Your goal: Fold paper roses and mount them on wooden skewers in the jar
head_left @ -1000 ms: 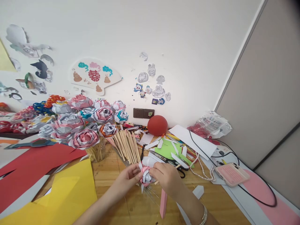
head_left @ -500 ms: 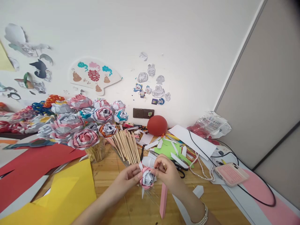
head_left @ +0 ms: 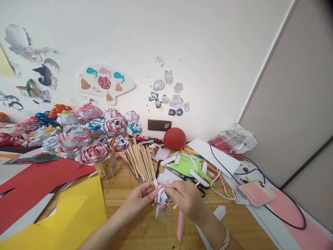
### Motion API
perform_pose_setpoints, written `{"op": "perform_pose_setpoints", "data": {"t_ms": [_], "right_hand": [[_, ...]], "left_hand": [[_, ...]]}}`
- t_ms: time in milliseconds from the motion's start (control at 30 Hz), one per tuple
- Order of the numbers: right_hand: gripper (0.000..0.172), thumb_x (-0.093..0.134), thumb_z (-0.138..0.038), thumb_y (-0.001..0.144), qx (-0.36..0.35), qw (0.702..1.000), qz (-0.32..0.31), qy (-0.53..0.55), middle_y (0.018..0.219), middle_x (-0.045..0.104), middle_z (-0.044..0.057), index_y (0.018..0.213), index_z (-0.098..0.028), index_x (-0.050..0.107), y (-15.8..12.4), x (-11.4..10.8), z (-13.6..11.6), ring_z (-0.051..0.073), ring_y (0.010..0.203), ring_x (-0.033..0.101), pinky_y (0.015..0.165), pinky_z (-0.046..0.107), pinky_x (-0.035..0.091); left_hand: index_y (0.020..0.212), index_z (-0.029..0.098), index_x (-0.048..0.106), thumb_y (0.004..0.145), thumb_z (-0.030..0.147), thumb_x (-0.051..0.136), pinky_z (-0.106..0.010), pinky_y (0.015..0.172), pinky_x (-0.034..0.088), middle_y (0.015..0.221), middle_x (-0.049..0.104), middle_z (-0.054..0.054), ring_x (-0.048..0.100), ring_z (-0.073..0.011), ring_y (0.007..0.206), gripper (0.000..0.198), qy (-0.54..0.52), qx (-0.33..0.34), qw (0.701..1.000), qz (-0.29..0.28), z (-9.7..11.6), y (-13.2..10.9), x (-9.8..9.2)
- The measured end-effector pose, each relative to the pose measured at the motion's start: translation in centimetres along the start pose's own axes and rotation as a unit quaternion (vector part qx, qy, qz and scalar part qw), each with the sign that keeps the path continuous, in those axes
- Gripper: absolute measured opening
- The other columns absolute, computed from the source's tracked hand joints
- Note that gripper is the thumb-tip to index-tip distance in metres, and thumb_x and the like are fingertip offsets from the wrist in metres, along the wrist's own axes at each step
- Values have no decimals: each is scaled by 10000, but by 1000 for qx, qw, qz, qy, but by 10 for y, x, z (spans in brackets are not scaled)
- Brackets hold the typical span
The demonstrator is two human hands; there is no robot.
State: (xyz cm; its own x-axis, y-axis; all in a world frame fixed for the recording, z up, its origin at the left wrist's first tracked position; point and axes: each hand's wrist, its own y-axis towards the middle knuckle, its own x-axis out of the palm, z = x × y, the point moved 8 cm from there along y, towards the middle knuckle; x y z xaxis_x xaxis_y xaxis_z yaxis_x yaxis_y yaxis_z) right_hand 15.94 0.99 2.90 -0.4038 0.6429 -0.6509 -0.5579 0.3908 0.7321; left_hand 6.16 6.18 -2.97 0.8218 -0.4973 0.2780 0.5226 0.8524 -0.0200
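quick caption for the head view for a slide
Left hand and right hand pinch a paper rose above a cluttered wooden table.

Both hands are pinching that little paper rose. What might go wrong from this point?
1. The left hand and right hand squeeze the paper rose; it might crush or unroll.
2. The wooden stick in the right hand could slip out.
3. The stick bundle just behind could get knocked.

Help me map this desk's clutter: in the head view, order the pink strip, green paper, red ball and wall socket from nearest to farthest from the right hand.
1. Pink strip, just below the right hand holding the flower.
2. Green paper, behind the hand.
3. Red ball, by the wall.
4. Socket, on the wall.
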Motion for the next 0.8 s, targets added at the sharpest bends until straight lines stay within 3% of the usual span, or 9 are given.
{"op": "perform_pose_setpoints", "data": {"t_ms": [167,367,533,667,800], "right_hand": [[221,389,-163,905,-6,1000,-28,10,644,506,5,802,-172,585,0,4,0,127,552,449,492,266,286],[261,367,-187,916,46,997,-21,61,673,527,14,818,-170,608,1,9,6,118,555,481,500,239,342],[227,388,-221,908,163,950,28,264,752,543,23,968,-193,605,0,3,28,123,638,525,556,220,423],[202,403,-215,885,247,909,112,316,709,526,16,909,-188,602,-6,-8,48,123,589,497,512,224,410],[126,502,-254,832,235,911,53,336,690,518,6,789,-190,601,-3,3,41,123,591,498,484,212,383]], "left_hand": [[881,147,654,683,388,681,-247,677,429,770,682,-43,588,-149,709,313,7,-6,1000,-17,1,-1,4],[883,145,645,697,379,670,-253,678,428,747,667,-41,583,-154,701,301,1,-5,1000,-16,-1,0,2],[859,147,644,704,361,671,-218,654,417,773,639,-35,559,-125,688,266,-40,-2,999,-6,-4,2,-2],[870,157,635,717,345,665,-212,650,412,771,620,-27,542,-109,672,244,-75,10,997,6,0,0,-4],[892,174,621,685,318,701,-232,675,421,746,607,-15,552,-124,698,265,-98,22,995,10,4,0,-6]]}}
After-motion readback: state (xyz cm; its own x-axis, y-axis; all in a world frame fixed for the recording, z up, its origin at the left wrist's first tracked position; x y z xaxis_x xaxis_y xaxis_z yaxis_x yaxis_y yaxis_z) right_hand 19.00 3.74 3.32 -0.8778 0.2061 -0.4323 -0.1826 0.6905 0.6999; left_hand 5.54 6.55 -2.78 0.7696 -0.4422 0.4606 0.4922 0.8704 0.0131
